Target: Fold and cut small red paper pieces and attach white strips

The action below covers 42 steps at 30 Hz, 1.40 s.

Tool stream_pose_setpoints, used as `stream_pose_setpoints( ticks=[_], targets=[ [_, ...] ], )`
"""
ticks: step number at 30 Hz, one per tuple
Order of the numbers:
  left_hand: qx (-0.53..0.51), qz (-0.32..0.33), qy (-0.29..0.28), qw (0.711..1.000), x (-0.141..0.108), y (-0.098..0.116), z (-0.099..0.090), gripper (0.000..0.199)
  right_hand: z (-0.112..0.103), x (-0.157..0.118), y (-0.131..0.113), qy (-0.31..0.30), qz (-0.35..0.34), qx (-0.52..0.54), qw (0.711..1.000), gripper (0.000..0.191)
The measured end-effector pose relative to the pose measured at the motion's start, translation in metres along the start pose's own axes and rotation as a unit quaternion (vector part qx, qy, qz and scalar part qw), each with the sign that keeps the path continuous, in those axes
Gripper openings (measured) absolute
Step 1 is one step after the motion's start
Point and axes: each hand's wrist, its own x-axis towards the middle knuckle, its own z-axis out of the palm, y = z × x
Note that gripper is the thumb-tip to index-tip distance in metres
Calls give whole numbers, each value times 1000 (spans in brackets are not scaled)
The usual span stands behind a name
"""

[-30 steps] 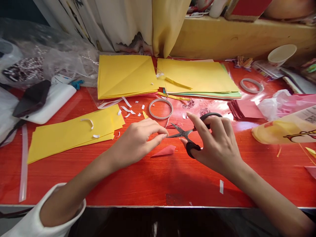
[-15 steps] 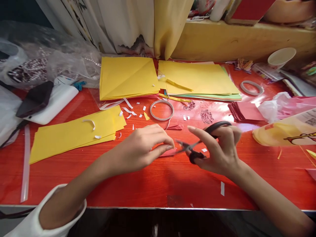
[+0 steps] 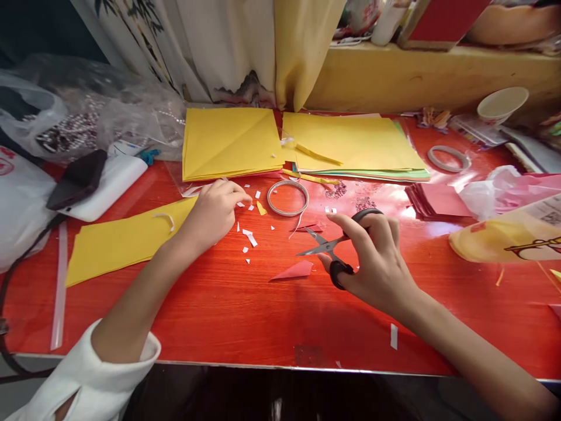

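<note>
My right hand (image 3: pixel 372 257) holds black-handled scissors (image 3: pixel 326 247), thumb and fingers through the loops and the blades spread apart. Below the blades a small folded red paper piece (image 3: pixel 294 271) lies on the table. My left hand (image 3: pixel 213 213) is over the right end of the yellow paper strips (image 3: pixel 127 242), its fingers loosely extended by small white scraps (image 3: pixel 249 237); nothing shows in them. A roll of narrow tape (image 3: pixel 288 197) lies between the hands, its loose end hanging toward another red paper piece (image 3: pixel 312 227).
Stacks of yellow paper (image 3: pixel 234 140) lie at the back. Red paper squares (image 3: pixel 438 200), a plastic cup (image 3: pixel 508 234) and a second tape roll (image 3: pixel 447 158) are at right. A phone (image 3: pixel 79 178) on a white object and plastic bags (image 3: pixel 21 204) stand at left. The table's front edge (image 3: pixel 245 367) is near.
My left hand has let go of the red paper piece and moved left and back, over the yellow strips. My right hand has shifted slightly left with the scissors.
</note>
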Motion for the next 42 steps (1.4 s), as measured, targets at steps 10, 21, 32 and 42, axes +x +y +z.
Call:
stream_pose_setpoints(
  ticks=[10,21,32,42],
  targets=[
    [171,109,-34,979,-5,6,0,29,1,-1,-2,-33,10,7,999,63],
    [151,104,-13,983,0,-5,3,28,1,-2,1,-38,5,11,999,62],
    [174,149,-28,973,0,-6,3,28,2,-2,0,-40,3,10,999,62],
    [190,123,-54,973,-5,5,2,37,6,-2,0,-63,19,27,997,59]
  ],
)
